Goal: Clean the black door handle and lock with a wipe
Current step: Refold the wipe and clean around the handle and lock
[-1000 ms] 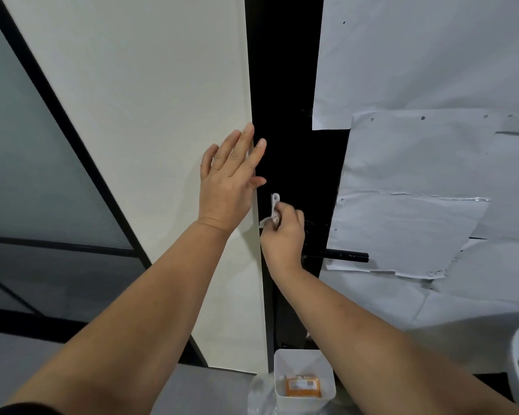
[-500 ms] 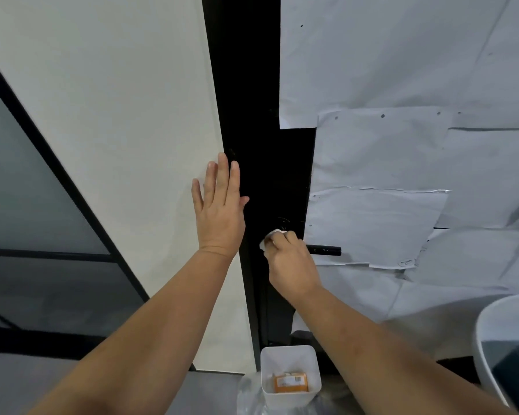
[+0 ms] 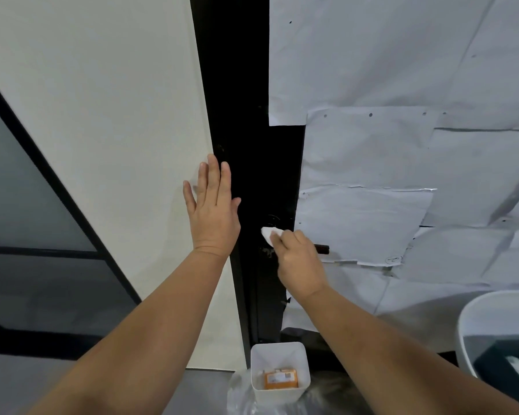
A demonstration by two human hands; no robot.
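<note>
One black door frame [image 3: 246, 121] is seen running down the centre of the frame, with several white paper sheets [image 3: 402, 145] taped to its right. Two bare hands are seen. The left hand [image 3: 212, 211] is laid flat at centre, fingers straight and close together. The right hand [image 3: 297, 259] is curled, one white wipe [image 3: 268, 234] pinched in its fingertips and pressed to the lock [image 3: 272, 220]. One handle [image 3: 322, 248] projects right. One white bin [image 3: 277, 371] sits at bottom centre.
</note>
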